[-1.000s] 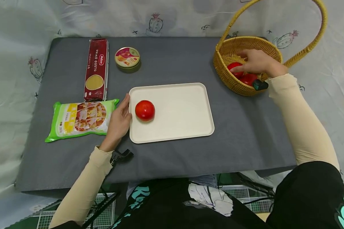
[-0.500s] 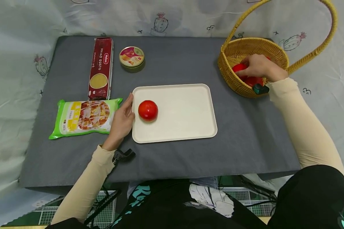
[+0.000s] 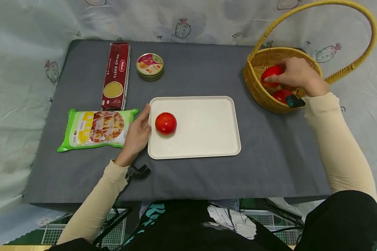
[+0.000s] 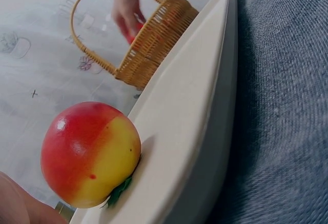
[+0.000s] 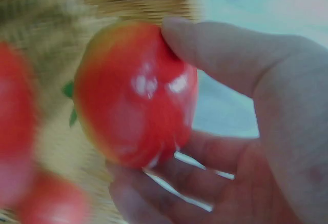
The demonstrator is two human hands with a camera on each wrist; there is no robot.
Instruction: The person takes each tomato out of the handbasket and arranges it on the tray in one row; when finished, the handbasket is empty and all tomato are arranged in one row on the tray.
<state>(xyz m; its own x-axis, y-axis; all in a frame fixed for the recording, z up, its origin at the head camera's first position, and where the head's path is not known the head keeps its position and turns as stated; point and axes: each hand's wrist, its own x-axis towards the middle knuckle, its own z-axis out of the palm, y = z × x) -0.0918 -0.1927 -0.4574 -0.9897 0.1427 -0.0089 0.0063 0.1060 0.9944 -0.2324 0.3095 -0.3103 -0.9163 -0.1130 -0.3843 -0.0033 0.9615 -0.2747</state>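
My right hand (image 3: 298,74) grips a red tomato (image 3: 271,75) between thumb and fingers, at the mouth of the yellow wicker basket (image 3: 259,91). In the right wrist view, the held tomato (image 5: 136,96) shows a green leaf at its far side. Another tomato (image 3: 282,94) lies in the basket below that hand. With fingers along its left edge, my left hand (image 3: 135,136) touches the cream tray (image 3: 204,129). Near that edge a single tomato (image 3: 165,124) sits on the tray; the left wrist view shows its yellow patch and green leaves.
Left of the tray lies a green-edged food packet (image 3: 97,129), close to the left hand. Behind it are a dark red spaghetti box (image 3: 115,76) and a round tin (image 3: 149,66). The basket's tall handle (image 3: 372,31) arches over the back right of the grey-covered table (image 3: 191,177).
My right hand has raised a tomato a little from the others in the basket. The left hand stays at the tray's edge, and the head view has shifted slightly.
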